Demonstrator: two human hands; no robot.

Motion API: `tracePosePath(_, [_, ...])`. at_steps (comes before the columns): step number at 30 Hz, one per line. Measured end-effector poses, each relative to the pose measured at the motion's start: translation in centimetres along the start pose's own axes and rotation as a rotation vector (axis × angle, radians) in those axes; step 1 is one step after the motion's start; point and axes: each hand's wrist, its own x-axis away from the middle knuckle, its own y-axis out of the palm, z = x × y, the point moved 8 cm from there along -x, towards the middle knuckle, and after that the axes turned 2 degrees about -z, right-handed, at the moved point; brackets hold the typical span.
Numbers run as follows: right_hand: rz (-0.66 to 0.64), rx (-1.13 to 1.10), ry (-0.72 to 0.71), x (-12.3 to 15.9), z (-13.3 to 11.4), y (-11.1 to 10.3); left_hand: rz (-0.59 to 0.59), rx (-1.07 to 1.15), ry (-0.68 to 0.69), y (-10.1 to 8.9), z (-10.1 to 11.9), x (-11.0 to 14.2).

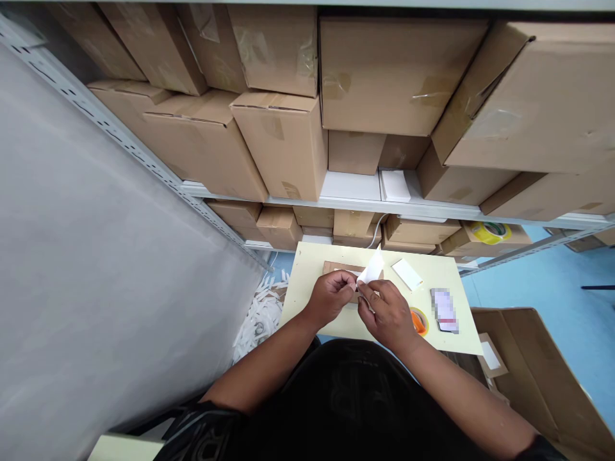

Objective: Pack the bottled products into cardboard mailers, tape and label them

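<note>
My left hand (332, 296) and my right hand (387, 312) meet over the table, both closed in a pinch. Between them a white paper label (373, 267) stands up, its pointed corner bent away from me. My right thumb and fingers grip its lower part, while my left fingertips pinch its lower left edge. Under the hands lies a flat brown cardboard box (330, 266), mostly covered by them. A roll of tape (419, 321) with an orange core sits beside my right wrist, partly hidden.
On the pale yellow table (300, 282) are a white label stack (407, 274) and a phone (444, 310). Cardboard boxes (283, 141) fill the shelves ahead. White paper strips (259, 314) heap at left; a large open carton (533, 365) stands at right.
</note>
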Motion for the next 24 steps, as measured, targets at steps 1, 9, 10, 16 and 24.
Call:
tracePosePath(1, [0.000,0.006,-0.004,0.1,0.0,0.0,-0.007,0.011,0.008,0.1,0.1,0.1])
tracePosePath(9, [-0.011,0.039,-0.021,0.6,-0.1,-0.1,-0.048,0.082,0.001,0.4,-0.5,0.3])
tracePosePath(10, [-0.011,0.040,-0.022,0.6,-0.2,-0.2,-0.048,0.090,0.000,0.5,-0.5,0.2])
tracePosePath(16, [-0.015,0.051,-0.027,0.9,-0.3,-0.2,-0.053,0.087,0.001,0.5,-0.9,0.2])
tracePosePath(24, [-0.038,0.073,-0.035,1.2,-0.3,0.0,-0.043,0.051,-0.003,0.6,-1.1,0.1])
